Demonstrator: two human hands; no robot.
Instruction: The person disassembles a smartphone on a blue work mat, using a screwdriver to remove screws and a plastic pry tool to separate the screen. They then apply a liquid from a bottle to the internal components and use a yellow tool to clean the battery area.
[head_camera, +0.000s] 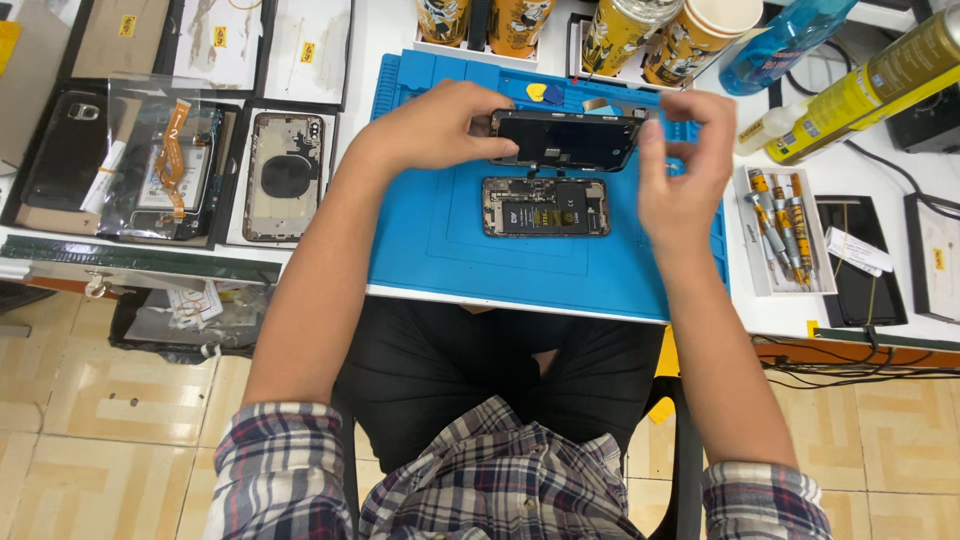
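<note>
Plaid shirt sleeves (270, 460), rolled at the forearm, and dark trousers (450, 370) fill the near edge of the view; person seated, tiled floor (90, 400) to either side.

Beyond the knees, a blue silicone work mat (440, 240) lies on the white bench (780, 310). On the mat, near its centre: an opened phone body (545, 207), lying flat, internals facing up, dark battery visible in the middle.

Just behind the body, a detached black screen panel (568, 140) is held above the mat, long axis left to right, tilted slightly. Its lower edge sits close over the upper edge of the body; whether a cable joins the two cannot be told.

Left hand (435, 130): fingers curled, gripping the left end of the panel, thumb on the near edge. Right hand (685, 165): half open, fingers bent, fingertips at the right end of the panel; contact looks light, firm grip not confirmed.

Right of the mat: a white tray of screwdrivers (785, 230) with yellow-banded handles. Left of the mat: a second phone housing (285, 177), back shell facing up with a round dark coil, and beside it a clear bag of parts (165, 165) with an orange flex strip.

Far edge: yellow and black cans (625, 35), a blue spray bottle (775, 45), a yellow bottle (870, 85) lying at an angle.
</note>
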